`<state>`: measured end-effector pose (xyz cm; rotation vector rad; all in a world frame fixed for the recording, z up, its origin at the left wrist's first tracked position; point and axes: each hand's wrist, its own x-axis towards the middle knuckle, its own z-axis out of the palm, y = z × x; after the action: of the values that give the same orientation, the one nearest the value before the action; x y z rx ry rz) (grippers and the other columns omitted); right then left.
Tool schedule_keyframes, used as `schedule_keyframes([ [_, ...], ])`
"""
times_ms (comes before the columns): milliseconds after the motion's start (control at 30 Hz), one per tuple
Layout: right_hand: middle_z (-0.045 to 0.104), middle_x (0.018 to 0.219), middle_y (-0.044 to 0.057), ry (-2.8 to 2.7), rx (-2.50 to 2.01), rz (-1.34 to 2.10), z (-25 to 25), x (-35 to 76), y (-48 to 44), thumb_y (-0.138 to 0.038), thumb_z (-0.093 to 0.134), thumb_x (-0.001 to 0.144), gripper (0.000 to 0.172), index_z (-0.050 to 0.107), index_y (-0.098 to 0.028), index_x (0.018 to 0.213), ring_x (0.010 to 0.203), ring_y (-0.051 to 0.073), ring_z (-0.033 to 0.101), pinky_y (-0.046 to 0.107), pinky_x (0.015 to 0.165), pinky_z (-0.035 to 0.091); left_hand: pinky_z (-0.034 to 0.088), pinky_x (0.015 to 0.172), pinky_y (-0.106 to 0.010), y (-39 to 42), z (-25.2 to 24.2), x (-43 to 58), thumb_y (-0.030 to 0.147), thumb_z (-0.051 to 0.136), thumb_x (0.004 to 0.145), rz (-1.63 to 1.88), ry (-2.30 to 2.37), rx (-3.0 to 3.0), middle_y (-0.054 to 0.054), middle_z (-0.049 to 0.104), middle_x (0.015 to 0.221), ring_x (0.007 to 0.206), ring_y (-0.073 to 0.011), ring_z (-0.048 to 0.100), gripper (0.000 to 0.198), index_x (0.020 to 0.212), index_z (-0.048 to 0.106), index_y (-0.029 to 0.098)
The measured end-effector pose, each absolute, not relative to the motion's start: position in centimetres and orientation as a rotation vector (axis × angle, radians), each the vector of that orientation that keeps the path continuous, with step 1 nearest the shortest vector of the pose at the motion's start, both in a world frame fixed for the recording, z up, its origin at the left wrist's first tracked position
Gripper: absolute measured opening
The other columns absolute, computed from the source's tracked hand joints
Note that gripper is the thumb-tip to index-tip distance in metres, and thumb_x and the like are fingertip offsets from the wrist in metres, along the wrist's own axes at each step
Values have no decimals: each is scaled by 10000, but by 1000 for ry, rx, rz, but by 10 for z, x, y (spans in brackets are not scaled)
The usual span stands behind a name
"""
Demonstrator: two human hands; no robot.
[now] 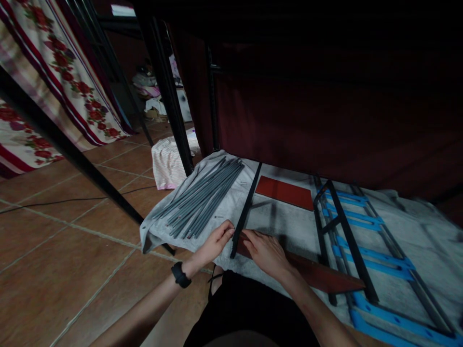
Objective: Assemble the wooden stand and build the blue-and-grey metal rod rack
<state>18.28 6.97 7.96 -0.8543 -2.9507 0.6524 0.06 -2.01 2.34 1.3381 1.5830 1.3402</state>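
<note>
On grey cloth point(294, 229), straight, slim black bar point(249, 202) between left hand point(219, 238) and right hand point(268, 251), grips unclear

Right of middle, the grey cloth point(289, 229) has room; the black bar point(248, 207) and black rails point(347, 232) block its sides.

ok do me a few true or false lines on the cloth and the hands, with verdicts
1. Gray rods lie piled on the gray cloth. True.
2. The left hand and right hand flank the near end of a black bar. True.
3. The black wristband is worn on the right. False: it is on the left.
4. The blue slatted pieces lie left of the rods. False: they lie to the right.
5. A reddish board lies beyond the hands. True.
</note>
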Motion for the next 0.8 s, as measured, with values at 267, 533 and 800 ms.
schedule_keyframes([
  [267, 680, 1328, 44, -2940, -833, 660, 79, 183, 70, -267, 370, 1025, 398, 536, -295, 1386, 1166, 202, 655, 342, 933, 470, 360, 675, -269, -18, 26, 6, 522, 503, 950, 1348, 1596, 1226, 36, 411, 712, 692, -137, 403, 370, 757, 473, 208],
  [533, 668, 1341, 66, -2935, -849, 593, 75, 184, 68, -282, 356, 1036, 435, 478, -262, 1453, 1162, 207, 652, 336, 945, 475, 380, 609, -253, -20, -10, -3, 631, 495, 918, 1495, 1534, 988, 36, 480, 680, 609, -123, 436, 448, 855, 557, 192],
  [800, 653, 1324, 77, -3037, -618, 414, 72, 179, 67, -183, 318, 1025, 563, 299, -292, 1578, 1116, 210, 662, 349, 961, 487, 415, 719, -305, -31, -81, 8, 204, 544, 817, 1241, 1830, 1285, -50, 643, 799, 736, -180, 552, 132, 790, 672, 186],
])
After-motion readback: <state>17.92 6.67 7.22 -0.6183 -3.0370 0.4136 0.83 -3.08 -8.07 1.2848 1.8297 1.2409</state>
